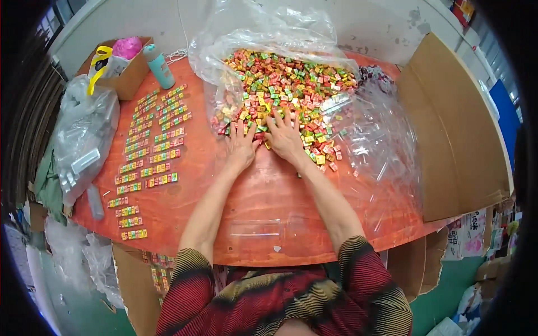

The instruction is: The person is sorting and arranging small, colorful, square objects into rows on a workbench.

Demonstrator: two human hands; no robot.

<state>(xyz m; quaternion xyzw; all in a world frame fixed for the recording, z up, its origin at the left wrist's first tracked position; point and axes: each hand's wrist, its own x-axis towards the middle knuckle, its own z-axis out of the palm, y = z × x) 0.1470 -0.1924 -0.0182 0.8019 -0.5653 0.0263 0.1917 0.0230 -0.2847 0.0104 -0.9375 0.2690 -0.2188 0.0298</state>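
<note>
A large heap of small block-shaped wrapped sweets [280, 84] in red, yellow, green and orange spills out of a clear plastic bag [269, 33] at the back of the red table [263, 207]. My left hand [242, 148] lies at the heap's near left edge, fingers stretched forward and touching the sweets. Beside it, my right hand [284, 138] reaches a little deeper, its spread fingers resting on the sweets. Neither hand is closed round a piece; what lies under the fingertips is hidden.
Short rows of sweets [162, 155] line the table's left side. A turquoise bottle [159, 67] and a cardboard box [126, 81] stand behind them. Clear plastic bags [84, 134] lie at the left edge, more plastic film [381, 140] at right, beside a tall cardboard panel [448, 129].
</note>
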